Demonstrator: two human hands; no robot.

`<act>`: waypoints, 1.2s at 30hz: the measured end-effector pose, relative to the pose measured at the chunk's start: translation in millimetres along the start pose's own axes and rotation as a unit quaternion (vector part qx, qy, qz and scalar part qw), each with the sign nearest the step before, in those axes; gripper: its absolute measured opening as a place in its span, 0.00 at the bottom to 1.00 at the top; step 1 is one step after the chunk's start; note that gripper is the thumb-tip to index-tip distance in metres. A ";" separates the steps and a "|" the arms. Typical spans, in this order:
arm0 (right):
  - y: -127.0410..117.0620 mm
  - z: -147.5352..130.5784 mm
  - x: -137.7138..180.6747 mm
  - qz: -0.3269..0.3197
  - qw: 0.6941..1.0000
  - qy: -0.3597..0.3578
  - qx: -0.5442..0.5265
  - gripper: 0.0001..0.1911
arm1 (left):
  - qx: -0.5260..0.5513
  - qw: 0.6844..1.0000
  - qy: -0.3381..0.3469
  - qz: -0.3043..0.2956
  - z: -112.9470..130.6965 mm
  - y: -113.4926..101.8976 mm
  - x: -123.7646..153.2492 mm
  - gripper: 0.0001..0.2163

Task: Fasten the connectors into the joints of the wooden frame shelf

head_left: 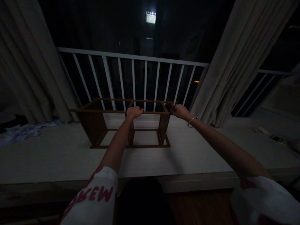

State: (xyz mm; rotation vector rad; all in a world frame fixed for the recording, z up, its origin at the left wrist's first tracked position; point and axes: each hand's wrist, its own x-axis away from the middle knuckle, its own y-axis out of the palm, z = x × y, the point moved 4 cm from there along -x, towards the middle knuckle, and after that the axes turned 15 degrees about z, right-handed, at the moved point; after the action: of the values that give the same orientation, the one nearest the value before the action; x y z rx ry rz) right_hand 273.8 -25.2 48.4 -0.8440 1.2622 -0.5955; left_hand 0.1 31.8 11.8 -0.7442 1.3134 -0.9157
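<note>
A brown wooden shelf rack [100, 111] lies on its side on the pale window ledge, its open frame facing me. My left hand [134, 112] is closed around its upper near rail, by the middle crosspiece. At the right end of the rack, my right hand [180, 111] is closed, with the fingertips pinched together against the corner of the frame. Whether a small part sits between those fingertips is hidden in the dim light. A silver bangle [192, 121] circles my right wrist.
Behind the rack stands a white railing [145, 75] before a dark window. Beige curtains [225, 68] hang on both sides. Crumpled printed cloth or paper [25, 131] lies on the ledge [199, 153] at left. Below its front edge, wooden floor [203, 206] shows.
</note>
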 end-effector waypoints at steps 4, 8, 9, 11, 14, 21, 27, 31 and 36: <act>3.9 1.0 2.5 0.020 1.000 0.010 -0.018 0.12 | -0.003 1.000 0.001 0.002 -0.7 1.2 -0.9 0.26; 7.6 2.5 6.9 0.038 0.997 0.026 -0.058 0.13 | -0.006 1.000 0.009 0.005 -1.9 4.6 -2.8 0.26; 8.3 2.9 8.1 0.045 0.996 0.029 -0.067 0.13 | -0.007 1.000 0.009 0.005 -2.1 5.2 -3.0 0.26; 10.2 4.2 10.5 0.061 0.994 0.037 -0.082 0.13 | -0.009 1.000 0.006 0.001 -2.3 5.8 -3.0 0.26; 13.8 6.3 14.1 0.084 0.990 0.045 -0.103 0.13 | -0.010 1.000 0.004 0.001 -1.3 4.7 -2.3 0.26; 14.7 7.5 24.3 0.160 0.977 0.059 -0.125 0.13 | -0.008 1.000 0.006 0.004 2.6 1.9 -0.2 0.25; 13.0 7.9 29.8 0.136 0.975 0.095 -0.151 0.14 | -0.011 1.000 0.007 0.010 3.5 4.4 -0.3 0.26; 8.4 7.7 29.6 0.131 0.975 0.092 -0.154 0.13 | -0.010 1.000 0.009 0.013 2.1 4.0 -0.2 0.25; 2.8 7.1 33.7 0.124 0.979 0.071 -0.147 0.13 | -0.011 1.000 0.020 -0.002 2.2 2.1 0.2 0.26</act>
State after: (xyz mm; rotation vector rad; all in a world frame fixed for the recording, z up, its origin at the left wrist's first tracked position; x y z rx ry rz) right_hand 288.1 -48.7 27.5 -0.8794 1.5859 -0.2744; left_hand 2.5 32.5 10.1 -0.7490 1.3603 -0.9246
